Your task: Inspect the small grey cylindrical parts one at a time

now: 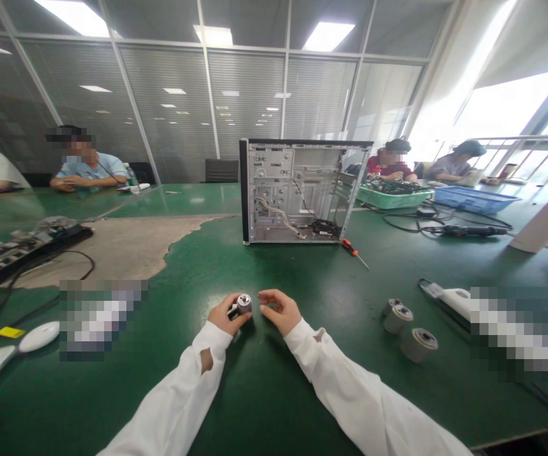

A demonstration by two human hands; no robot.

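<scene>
My left hand [225, 314] is closed around a small motor [244, 304], a short silver metal cylinder whose round end faces up. Just to the right of it, my right hand [280, 310] is held with curved, parted fingers and nothing between them; it does not touch the motor. On the table to the right stand several similar metal cylinders, among them a larger one [419, 346] and a middle one [398, 318], with a smaller one [390, 307] partly hidden behind. Beyond my hands is an open computer case [297, 190] with cables and a black fan inside.
An orange-handled screwdriver [352, 249] lies by the case. A green basket [395, 197] of parts and a blue basket [476, 198] are at the back right. A power strip [27, 250] with cables lies at left. Several people sit around the green table [198, 266].
</scene>
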